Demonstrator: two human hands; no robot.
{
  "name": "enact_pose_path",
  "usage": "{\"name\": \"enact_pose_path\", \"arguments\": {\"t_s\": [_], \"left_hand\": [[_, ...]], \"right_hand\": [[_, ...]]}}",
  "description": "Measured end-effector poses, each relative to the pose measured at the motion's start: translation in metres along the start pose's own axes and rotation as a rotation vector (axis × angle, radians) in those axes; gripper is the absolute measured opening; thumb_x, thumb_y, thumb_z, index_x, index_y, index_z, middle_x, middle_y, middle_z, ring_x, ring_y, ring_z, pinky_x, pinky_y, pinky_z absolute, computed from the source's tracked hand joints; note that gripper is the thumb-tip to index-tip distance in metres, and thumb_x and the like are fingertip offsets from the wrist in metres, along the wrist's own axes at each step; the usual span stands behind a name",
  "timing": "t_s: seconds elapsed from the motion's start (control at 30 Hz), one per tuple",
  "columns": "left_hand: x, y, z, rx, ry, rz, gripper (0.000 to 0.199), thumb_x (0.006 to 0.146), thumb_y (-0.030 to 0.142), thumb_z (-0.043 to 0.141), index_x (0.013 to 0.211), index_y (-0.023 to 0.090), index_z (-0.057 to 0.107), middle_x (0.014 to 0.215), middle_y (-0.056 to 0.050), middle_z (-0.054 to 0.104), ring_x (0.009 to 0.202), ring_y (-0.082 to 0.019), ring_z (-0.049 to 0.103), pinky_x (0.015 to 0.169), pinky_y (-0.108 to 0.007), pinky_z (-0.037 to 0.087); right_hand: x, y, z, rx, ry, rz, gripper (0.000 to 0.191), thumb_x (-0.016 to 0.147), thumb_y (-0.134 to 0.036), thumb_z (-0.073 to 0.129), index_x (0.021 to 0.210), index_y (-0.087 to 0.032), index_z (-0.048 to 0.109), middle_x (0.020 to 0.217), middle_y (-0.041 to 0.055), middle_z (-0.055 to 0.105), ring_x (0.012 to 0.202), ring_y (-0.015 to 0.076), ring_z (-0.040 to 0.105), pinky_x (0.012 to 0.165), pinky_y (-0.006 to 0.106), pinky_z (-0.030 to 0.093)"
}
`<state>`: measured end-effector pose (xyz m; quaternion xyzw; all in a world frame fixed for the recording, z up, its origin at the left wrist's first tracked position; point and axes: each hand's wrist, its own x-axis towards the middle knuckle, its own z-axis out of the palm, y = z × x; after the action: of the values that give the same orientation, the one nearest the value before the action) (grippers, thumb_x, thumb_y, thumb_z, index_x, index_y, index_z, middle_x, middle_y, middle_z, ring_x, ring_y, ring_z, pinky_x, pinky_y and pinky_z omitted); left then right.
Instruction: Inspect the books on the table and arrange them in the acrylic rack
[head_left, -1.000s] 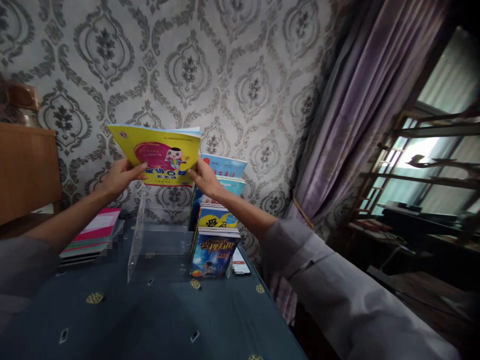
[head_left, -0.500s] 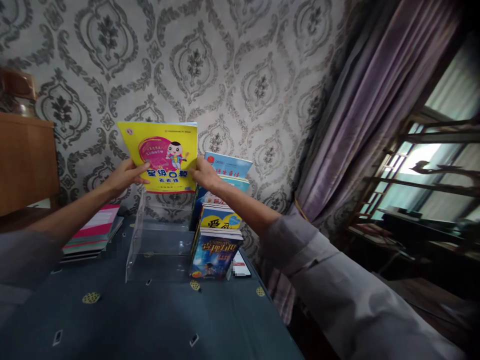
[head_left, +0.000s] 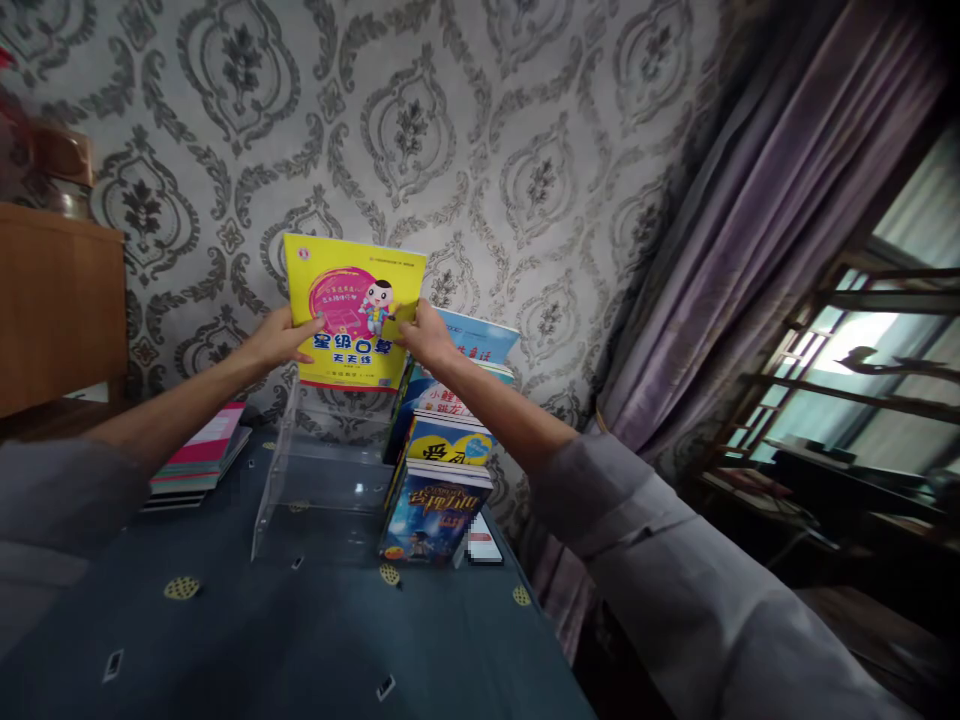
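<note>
Above the clear rack (head_left: 319, 480), in the head view, I see the yellow book (head_left: 352, 315) held upright. My left hand (head_left: 287, 335) grips its one side edge, and my right hand (head_left: 426, 335) grips the other. Beside the right forearm, several books (head_left: 439, 515) stand in the rack, upon the table (head_left: 300, 640).

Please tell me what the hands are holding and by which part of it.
Yellow book: left hand at its left edge, right hand at its right.
</note>
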<state>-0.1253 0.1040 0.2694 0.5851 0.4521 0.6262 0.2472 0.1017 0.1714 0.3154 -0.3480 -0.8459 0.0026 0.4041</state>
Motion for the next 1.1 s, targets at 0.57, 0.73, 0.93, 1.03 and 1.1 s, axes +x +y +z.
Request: {"name": "enact_pose_path", "arguments": {"t_s": [0.57,0.73,0.93,1.03,1.1], "left_hand": [[0.007,-0.012,0.007,0.074,0.052,0.045,0.055,0.067,0.047,0.08,0.114,0.02,0.072,0.108,-0.009,0.078,0.099,-0.033,0.074,0.057,-0.033,0.065],[0.011,-0.017,0.007,0.121,0.046,0.08,0.06,0.067,0.048,0.079,0.12,0.021,0.071,0.109,-0.009,0.077,0.093,-0.031,0.075,0.053,-0.03,0.063],[0.019,-0.021,0.007,0.123,0.037,0.068,0.056,0.068,0.044,0.078,0.118,0.021,0.071,0.105,-0.008,0.078,0.087,-0.028,0.075,0.046,-0.021,0.057],[0.022,-0.022,0.008,0.149,0.024,0.073,0.054,0.07,0.044,0.077,0.118,0.02,0.07,0.106,-0.009,0.078,0.089,-0.029,0.075,0.047,-0.024,0.058],[0.024,-0.023,0.009,0.143,0.024,0.069,0.052,0.069,0.043,0.08,0.116,0.021,0.071,0.104,-0.009,0.078,0.089,-0.029,0.075,0.05,-0.026,0.06]], "right_hand": [[-0.051,-0.032,-0.023,-0.545,0.037,-0.38,0.04,0.094,-0.009,0.038,0.128,-0.015,0.057,0.13,0.0187,0.059,0.125,0.037,0.047,0.105,0.056,0.04],[-0.059,-0.036,-0.008,-0.884,-0.493,-0.562,0.025,0.095,-0.009,0.046,0.11,-0.012,0.066,0.109,0.0177,0.071,0.11,0.0314,0.058,0.097,0.043,0.041],[-0.054,-0.039,0.002,-1.0,-0.614,-0.501,0.035,0.096,-0.008,0.048,0.13,-0.01,0.058,0.105,0.0177,0.075,0.102,0.0297,0.068,0.092,0.041,0.042],[-0.05,-0.043,0.001,-0.964,-0.681,-0.456,0.037,0.095,-0.007,0.051,0.13,-0.01,0.059,0.102,0.0183,0.076,0.096,0.0308,0.071,0.087,0.041,0.044],[-0.049,-0.045,0.002,-0.948,-0.706,-0.429,0.037,0.094,-0.007,0.052,0.13,-0.01,0.06,0.1,0.0183,0.077,0.094,0.0314,0.072,0.085,0.042,0.044]]}}
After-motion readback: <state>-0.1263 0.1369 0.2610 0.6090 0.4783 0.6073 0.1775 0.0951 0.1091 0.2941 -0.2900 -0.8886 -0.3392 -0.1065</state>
